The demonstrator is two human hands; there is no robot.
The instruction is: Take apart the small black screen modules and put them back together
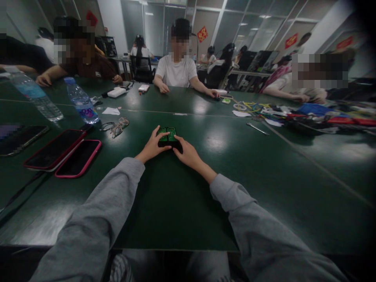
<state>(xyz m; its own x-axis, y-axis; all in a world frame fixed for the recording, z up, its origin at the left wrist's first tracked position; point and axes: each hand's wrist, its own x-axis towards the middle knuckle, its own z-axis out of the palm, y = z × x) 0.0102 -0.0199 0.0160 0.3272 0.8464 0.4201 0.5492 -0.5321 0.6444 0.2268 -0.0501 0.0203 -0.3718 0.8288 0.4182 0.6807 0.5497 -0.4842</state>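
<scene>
Between my two hands sits a small black case with a green circuit board (171, 134) in its top, split by a dark bar. My left hand (153, 145) grips its left side, with fingers reaching over the board and the thumb along the near edge. On the right side my right hand (187, 150) holds it too, its fingers at the board's right edge and its thumb at the front. Whether the case rests on the green table (173, 196) or is slightly raised, I cannot tell.
Left of my hands lie eyeglasses (120, 127), a pink-edged phone (78, 158), a red-edged phone (55, 149) and water bottles (81, 102). Toward the right are a metal tool (257, 129) and a heap of cables (311, 117). A person in a white shirt (177, 72) sits opposite; others sit nearby.
</scene>
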